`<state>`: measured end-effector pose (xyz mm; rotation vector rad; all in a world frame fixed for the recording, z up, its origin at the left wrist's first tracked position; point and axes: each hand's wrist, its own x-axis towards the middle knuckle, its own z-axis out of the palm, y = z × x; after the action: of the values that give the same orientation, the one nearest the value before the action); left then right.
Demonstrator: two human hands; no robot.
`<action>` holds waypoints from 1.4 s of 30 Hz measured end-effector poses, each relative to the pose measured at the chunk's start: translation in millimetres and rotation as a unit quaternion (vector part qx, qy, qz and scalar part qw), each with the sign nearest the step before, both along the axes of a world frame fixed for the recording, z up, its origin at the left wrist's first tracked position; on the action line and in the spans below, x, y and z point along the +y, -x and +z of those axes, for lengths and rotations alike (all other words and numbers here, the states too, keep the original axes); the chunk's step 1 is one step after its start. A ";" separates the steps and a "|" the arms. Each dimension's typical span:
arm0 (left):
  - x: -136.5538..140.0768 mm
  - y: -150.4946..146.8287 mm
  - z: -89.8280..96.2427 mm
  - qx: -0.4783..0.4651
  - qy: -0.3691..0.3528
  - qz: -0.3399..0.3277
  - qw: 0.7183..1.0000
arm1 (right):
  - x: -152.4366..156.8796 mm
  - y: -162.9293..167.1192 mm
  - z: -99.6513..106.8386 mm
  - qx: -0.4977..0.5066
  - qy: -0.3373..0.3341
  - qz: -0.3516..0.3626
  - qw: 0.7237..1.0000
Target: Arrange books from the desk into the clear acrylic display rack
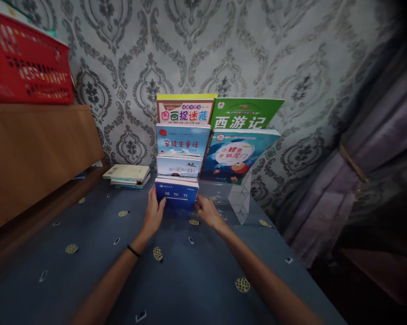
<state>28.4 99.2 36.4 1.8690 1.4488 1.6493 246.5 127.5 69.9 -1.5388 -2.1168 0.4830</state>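
A blue booklet [176,198] stands upright in the lowest front tier of a clear tiered book stand [239,201]. My left hand [153,212] grips its left edge, thumb across the front. At the lower right edge, the curled fingers of my right hand [207,211] pinch it. Behind it rise a pale blue book [179,168], a light blue storybook [183,141] and a picture book with colourful lettering [186,111]. To their right, a dark blue fish storybook [235,158] leans in front of a green book [247,113].
A small stack of books [127,175] lies on the dark blue patterned cloth [101,271] to the left. Further left, a red basket [30,58] sits on a wooden cabinet [37,158]. Patterned wallpaper is behind, and a tied purple curtain [342,180] hangs at right.
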 end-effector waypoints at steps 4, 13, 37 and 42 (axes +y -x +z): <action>1.2 -2.7 -1.8 -0.003 -0.003 0.008 1.000 | -1.4 1.8 -2.1 -0.017 0.001 0.004 1.000; 1.8 -2.1 0.3 0.004 -0.008 0.016 1.000 | -7.0 7.6 -7.6 -0.026 -0.003 -0.015 1.000; 15.0 20.0 18.1 0.066 -0.010 0.025 0.997 | -33.7 32.9 5.4 -0.143 -0.068 -0.139 0.978; 13.0 16.9 20.4 0.084 -0.015 0.048 0.995 | -31.9 33.8 14.4 -0.183 -0.029 -0.132 0.974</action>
<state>11.5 112.3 56.9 2.0262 1.6116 1.5963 212.7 95.6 84.3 -1.9590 -2.1116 0.0428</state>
